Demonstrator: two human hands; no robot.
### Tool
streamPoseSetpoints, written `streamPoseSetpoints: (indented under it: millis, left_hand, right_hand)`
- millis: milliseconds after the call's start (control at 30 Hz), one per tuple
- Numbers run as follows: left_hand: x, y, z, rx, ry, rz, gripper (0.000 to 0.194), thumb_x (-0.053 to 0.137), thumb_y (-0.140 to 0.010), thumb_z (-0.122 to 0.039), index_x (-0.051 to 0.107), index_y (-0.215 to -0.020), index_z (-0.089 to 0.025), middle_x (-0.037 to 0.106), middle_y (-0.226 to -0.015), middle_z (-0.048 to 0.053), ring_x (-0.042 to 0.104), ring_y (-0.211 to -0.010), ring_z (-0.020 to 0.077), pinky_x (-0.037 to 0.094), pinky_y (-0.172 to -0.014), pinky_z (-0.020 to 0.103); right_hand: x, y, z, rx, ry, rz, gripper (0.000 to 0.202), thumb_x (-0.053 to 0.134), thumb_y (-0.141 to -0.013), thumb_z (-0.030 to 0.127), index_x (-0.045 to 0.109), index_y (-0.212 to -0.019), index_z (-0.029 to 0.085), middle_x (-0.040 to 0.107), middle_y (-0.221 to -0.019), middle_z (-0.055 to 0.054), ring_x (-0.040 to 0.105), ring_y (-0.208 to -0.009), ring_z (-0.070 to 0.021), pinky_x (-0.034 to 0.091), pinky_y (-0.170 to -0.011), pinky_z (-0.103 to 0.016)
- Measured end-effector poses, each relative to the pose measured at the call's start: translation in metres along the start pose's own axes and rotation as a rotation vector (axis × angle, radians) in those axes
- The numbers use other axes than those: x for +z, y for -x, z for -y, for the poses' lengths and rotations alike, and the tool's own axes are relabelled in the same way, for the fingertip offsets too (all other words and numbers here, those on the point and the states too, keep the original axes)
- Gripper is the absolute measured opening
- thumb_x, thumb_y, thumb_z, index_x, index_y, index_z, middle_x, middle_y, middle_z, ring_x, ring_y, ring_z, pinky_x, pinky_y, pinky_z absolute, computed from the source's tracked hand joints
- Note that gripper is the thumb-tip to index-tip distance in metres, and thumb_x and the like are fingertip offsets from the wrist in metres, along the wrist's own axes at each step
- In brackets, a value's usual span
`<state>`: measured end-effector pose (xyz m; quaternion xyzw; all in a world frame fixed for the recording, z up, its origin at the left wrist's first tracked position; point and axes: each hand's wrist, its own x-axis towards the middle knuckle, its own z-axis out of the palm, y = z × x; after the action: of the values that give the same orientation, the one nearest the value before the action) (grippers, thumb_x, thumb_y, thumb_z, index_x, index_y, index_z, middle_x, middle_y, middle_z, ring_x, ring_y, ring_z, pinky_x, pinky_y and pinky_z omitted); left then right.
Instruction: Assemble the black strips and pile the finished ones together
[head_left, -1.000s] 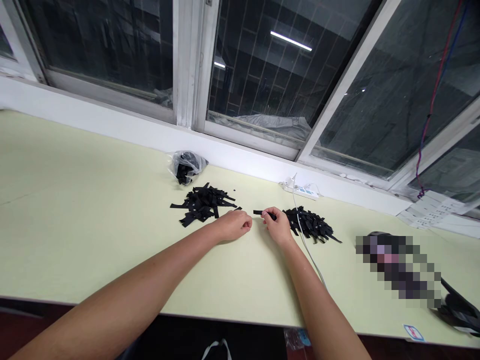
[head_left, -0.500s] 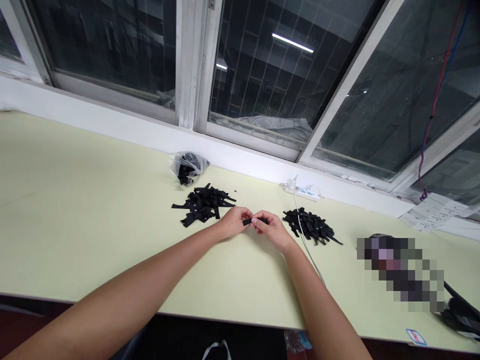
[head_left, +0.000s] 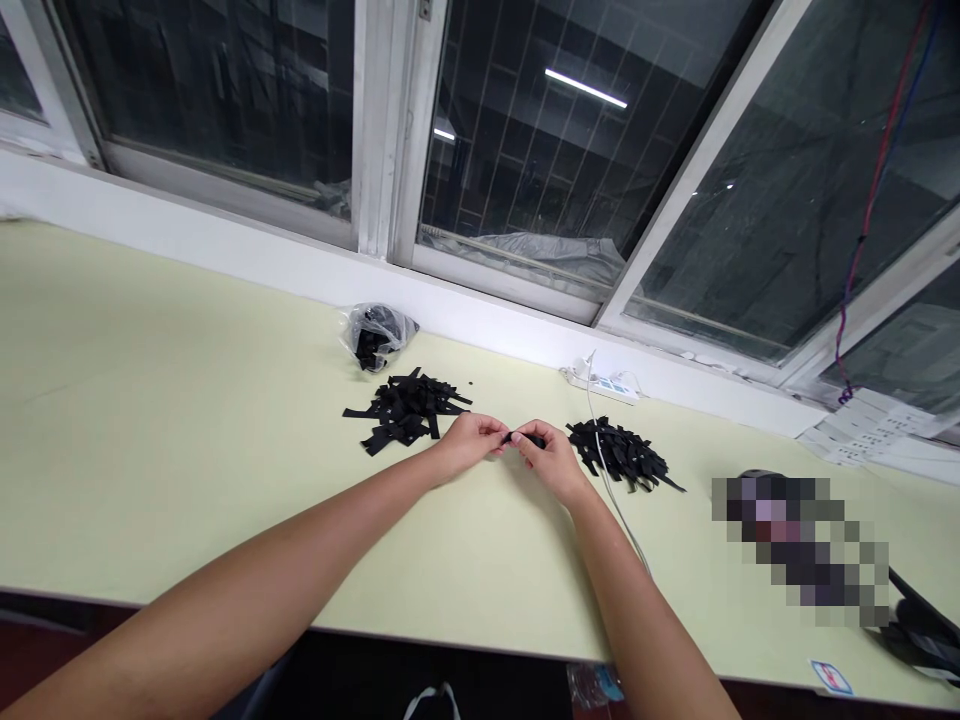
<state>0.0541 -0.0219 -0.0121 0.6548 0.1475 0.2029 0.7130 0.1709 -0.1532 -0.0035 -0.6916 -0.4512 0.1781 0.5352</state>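
Between my two hands is a short black fabric strip [head_left: 534,440], mostly covered by the fingers. My left hand [head_left: 474,441] pinches its left end, thumb and fingertips closed together. The fingers of my right hand [head_left: 547,458] are closed round the other part of the strip. Both hands are just above the table, fingertips nearly touching. Left of my left hand lies a loose pile of black strips [head_left: 409,408]. Another pile of black strips [head_left: 621,452] lies right of my right hand, with a white cable [head_left: 611,495] across it.
A clear plastic bag [head_left: 379,335] of black pieces stands behind the left pile. A white power strip [head_left: 602,381] lies near the window ledge. To the right are a blurred-out item [head_left: 799,540] and a black object [head_left: 919,630] on the pale table [head_left: 187,420].
My left fingers have moved right along the strip and now cover its left end, which stuck out before. My right hand has barely moved.
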Motion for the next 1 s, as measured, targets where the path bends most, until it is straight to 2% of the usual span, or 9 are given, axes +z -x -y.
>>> streamPoseSetpoints:
  millis: [133,267,367,533,733,867,1000]
  left_hand:
    - [-0.0001,0.0009,-0.0004,-0.023,0.029,-0.021,0.028,0.081,-0.069,-0.033,0.073,-0.083,-0.01,0.07,-0.077,0.006,0.062,-0.069,0.0126,0.052,-0.075,0.03]
    - [0.0,0.0021,-0.0025,-0.037,0.091,0.019,0.036,0.078,-0.072,-0.045,0.074,-0.082,-0.01,0.071,-0.081,0.007,0.062,-0.072,0.0126,0.051,-0.08,0.03]
    - [-0.0004,0.0028,-0.0015,-0.01,0.051,0.03,0.04,0.077,-0.073,-0.049,0.075,-0.086,-0.011,0.071,-0.083,0.008,0.063,-0.076,0.014,0.051,-0.08,0.03]
    - [-0.0017,0.0012,0.0046,0.043,-0.055,-0.043,0.034,0.083,-0.067,-0.038,0.074,-0.088,-0.013,0.071,-0.081,0.007,0.063,-0.076,0.0153,0.05,-0.075,0.03]
    - [-0.0012,0.0019,0.0,0.012,0.022,-0.022,0.025,0.081,-0.07,-0.03,0.074,-0.086,-0.012,0.071,-0.079,0.006,0.063,-0.072,0.0132,0.051,-0.076,0.029]
    - [-0.0007,0.0029,-0.0035,0.046,0.041,-0.02,0.02,0.079,-0.071,-0.025,0.073,-0.085,-0.012,0.069,-0.076,0.004,0.061,-0.069,0.0112,0.051,-0.076,0.028]
    - [-0.001,0.0016,-0.0023,0.065,0.063,-0.005,0.02,0.078,-0.072,-0.024,0.072,-0.087,-0.012,0.07,-0.078,0.004,0.061,-0.068,0.0109,0.051,-0.075,0.028]
  right_hand:
    - [0.0,-0.0013,-0.0025,-0.025,0.028,-0.028,0.036,0.067,-0.077,0.055,0.067,-0.08,0.019,0.059,-0.061,0.001,0.045,-0.054,-0.0128,0.036,-0.051,-0.025]
    - [-0.0006,-0.0015,-0.0039,-0.053,0.059,-0.041,0.033,0.066,-0.08,0.052,0.068,-0.082,0.019,0.064,-0.069,-0.002,0.05,-0.059,-0.014,0.038,-0.053,-0.025]
    - [-0.0007,-0.0007,-0.0014,-0.071,0.074,-0.042,0.034,0.065,-0.081,0.053,0.069,-0.082,0.019,0.066,-0.074,-0.003,0.053,-0.063,-0.0152,0.041,-0.056,-0.026]
    - [0.0007,-0.0002,0.0014,-0.097,0.072,-0.056,0.034,0.068,-0.078,0.053,0.069,-0.077,0.019,0.066,-0.073,-0.003,0.055,-0.066,-0.0158,0.043,-0.06,-0.028]
    - [0.0007,-0.0001,-0.0018,-0.078,0.064,-0.07,0.031,0.067,-0.08,0.051,0.069,-0.08,0.019,0.065,-0.074,-0.002,0.053,-0.064,-0.0152,0.042,-0.059,-0.027]
    - [0.0002,-0.0002,-0.0013,-0.101,0.118,-0.098,0.032,0.066,-0.081,0.05,0.071,-0.082,0.019,0.066,-0.075,-0.003,0.054,-0.067,-0.0161,0.042,-0.062,-0.027]
    - [0.0005,0.0001,-0.0003,-0.057,0.126,-0.099,0.037,0.065,-0.08,0.054,0.071,-0.086,0.018,0.066,-0.075,-0.003,0.053,-0.064,-0.0158,0.041,-0.057,-0.027]
